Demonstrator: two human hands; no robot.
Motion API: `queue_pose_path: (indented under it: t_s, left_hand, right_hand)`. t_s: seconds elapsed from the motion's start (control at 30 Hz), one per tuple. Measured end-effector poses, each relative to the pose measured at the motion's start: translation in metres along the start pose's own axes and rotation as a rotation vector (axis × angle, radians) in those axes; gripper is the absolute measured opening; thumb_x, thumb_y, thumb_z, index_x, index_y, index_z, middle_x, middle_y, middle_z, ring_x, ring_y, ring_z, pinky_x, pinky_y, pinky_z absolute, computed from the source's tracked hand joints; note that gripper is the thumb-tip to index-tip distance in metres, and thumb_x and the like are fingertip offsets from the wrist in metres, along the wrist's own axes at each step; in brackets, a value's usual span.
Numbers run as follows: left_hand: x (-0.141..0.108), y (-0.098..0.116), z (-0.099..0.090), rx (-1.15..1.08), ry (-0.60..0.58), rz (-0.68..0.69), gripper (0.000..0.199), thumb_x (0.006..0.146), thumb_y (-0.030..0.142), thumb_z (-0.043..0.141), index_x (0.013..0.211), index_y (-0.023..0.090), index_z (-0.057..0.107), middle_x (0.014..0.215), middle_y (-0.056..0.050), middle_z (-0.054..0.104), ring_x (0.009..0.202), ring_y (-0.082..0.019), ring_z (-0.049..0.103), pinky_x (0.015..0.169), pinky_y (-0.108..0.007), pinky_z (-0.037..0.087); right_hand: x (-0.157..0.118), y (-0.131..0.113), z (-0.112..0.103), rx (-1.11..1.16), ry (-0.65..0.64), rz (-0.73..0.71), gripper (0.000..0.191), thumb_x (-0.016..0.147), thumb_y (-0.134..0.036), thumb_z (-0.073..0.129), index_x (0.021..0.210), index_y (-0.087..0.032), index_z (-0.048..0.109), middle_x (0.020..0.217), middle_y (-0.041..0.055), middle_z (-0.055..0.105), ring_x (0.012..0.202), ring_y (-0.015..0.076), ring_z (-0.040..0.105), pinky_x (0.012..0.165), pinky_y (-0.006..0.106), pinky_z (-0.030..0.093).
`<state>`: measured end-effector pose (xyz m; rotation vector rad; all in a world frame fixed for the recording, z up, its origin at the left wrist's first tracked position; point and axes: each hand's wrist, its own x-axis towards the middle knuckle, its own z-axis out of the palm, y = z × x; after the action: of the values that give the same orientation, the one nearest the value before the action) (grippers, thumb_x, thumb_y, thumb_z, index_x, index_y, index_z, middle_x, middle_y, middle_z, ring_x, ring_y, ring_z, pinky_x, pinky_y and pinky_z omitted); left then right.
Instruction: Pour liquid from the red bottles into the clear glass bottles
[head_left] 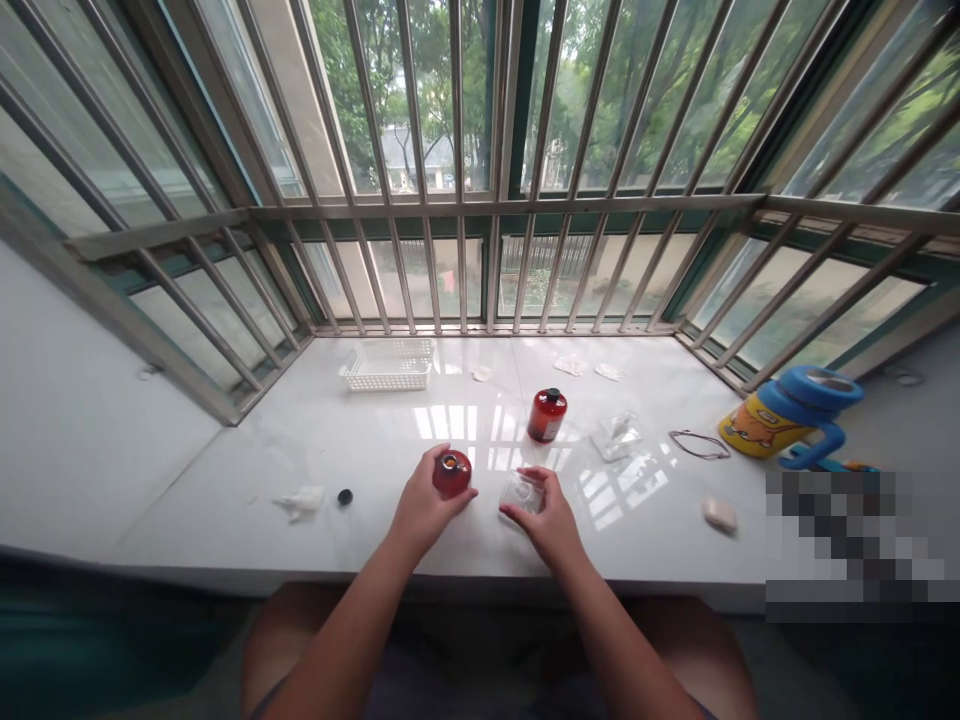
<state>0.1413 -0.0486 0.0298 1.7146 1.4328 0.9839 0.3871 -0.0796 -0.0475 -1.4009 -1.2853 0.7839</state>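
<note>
2 red bottles (454,484); black cap (345,497); blue-yellow mug (766,422).

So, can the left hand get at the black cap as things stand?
Probably yes for reach: the black cap lies to the left of the left hand, with nothing visible between. Its grip, though, is around the open red bottle, so it would likely need freeing first.

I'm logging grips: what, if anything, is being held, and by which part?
The left hand grips an open red bottle by its sides; the right hand holds a clear item by its edges.
</note>
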Motion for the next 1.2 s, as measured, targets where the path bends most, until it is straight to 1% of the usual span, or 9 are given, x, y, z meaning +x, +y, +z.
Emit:
queue_pose_path:
  t_s: [0.33,0.47,0.57,0.63,0.7,0.8,0.97,1.1,1.2]
  left_hand:
    - [-0.043,0.054,-0.017,0.145,0.002,0.161,0.073,0.071,0.043,0.096,0.129,0.029,0.054,0.127,-0.005,0.07,0.113,-0.027,0.073,0.098,-0.043,0.061]
    - [-0.05,0.066,-0.013,0.188,0.009,0.218,0.074,0.072,0.043,0.096,0.129,0.028,0.053,0.125,-0.006,0.069,0.111,-0.028,0.072,0.097,-0.044,0.062]
    - [-0.055,0.071,-0.006,0.206,0.023,0.248,0.07,0.074,0.042,0.095,0.129,0.028,0.053,0.125,-0.006,0.069,0.113,-0.029,0.071,0.098,-0.045,0.061]
    - [-0.058,0.074,0.0,0.206,0.031,0.23,0.071,0.073,0.04,0.095,0.129,0.029,0.052,0.124,-0.005,0.069,0.113,-0.029,0.071,0.098,-0.046,0.061]
    - [-0.061,0.078,0.007,0.195,0.03,0.192,0.072,0.073,0.037,0.095,0.129,0.029,0.052,0.123,-0.005,0.069,0.112,-0.029,0.072,0.097,-0.046,0.061]
    - [-0.065,0.084,0.019,0.168,0.018,0.135,0.071,0.074,0.036,0.094,0.13,0.028,0.051,0.124,-0.005,0.069,0.111,-0.028,0.072,0.097,-0.046,0.062]
    - [-0.069,0.088,0.036,0.094,-0.119,0.173,0.075,0.077,0.036,0.092,0.138,0.028,0.05,0.134,-0.009,0.066,0.123,-0.032,0.069,0.106,-0.051,0.06]
    - [-0.068,0.085,0.036,0.009,-0.326,0.249,0.085,0.08,0.047,0.092,0.151,0.029,0.048,0.15,-0.015,0.06,0.139,-0.038,0.061,0.117,-0.056,0.055]
    - [-0.063,0.077,0.035,-0.115,-0.454,0.274,0.083,0.093,0.052,0.08,0.162,0.028,0.04,0.163,-0.017,0.051,0.149,-0.039,0.053,0.123,-0.058,0.05]
  right_hand:
    - [0.005,-0.001,-0.007,-0.086,-0.072,-0.093,0.079,0.069,-0.053,0.098,0.132,-0.028,0.057,0.135,0.0078,0.066,0.125,0.0326,0.067,0.11,0.053,0.056]
    - [0.0,-0.012,-0.017,-0.223,-0.022,-0.367,0.09,0.067,-0.051,0.102,0.14,-0.028,0.055,0.144,0.013,0.06,0.137,0.0381,0.059,0.116,0.061,0.052]
    - [-0.016,-0.032,-0.021,-0.33,-0.028,-0.597,0.082,0.08,-0.041,0.095,0.149,-0.031,0.052,0.152,0.0138,0.057,0.147,0.0399,0.05,0.121,0.065,0.046]
    - [-0.033,-0.048,-0.019,-0.345,-0.077,-0.678,0.081,0.088,-0.031,0.088,0.157,-0.033,0.045,0.154,0.0126,0.056,0.149,0.0376,0.049,0.123,0.063,0.046]
    - [-0.052,-0.061,-0.013,-0.276,-0.136,-0.654,0.091,0.09,-0.026,0.083,0.166,-0.031,0.033,0.156,0.0138,0.055,0.147,0.0351,0.053,0.12,0.057,0.051]
    - [-0.073,-0.072,-0.003,-0.143,-0.098,-0.49,0.098,0.087,-0.025,0.079,0.168,-0.026,0.023,0.156,0.0165,0.052,0.144,0.0347,0.057,0.115,0.052,0.057]
    - [-0.085,-0.064,-0.005,-0.103,0.018,-0.277,0.072,0.093,-0.033,0.07,0.157,-0.026,0.037,0.148,0.0158,0.059,0.13,0.0329,0.068,0.106,0.049,0.062]
    - [-0.09,-0.05,-0.017,-0.089,0.065,-0.159,0.081,0.083,-0.043,0.084,0.153,-0.029,0.044,0.144,0.0149,0.064,0.122,0.0357,0.073,0.098,0.049,0.066]
    - [-0.09,-0.041,-0.028,-0.082,0.177,-0.114,0.084,0.078,-0.043,0.087,0.15,-0.029,0.048,0.144,0.0145,0.065,0.124,0.0369,0.071,0.1,0.052,0.065]
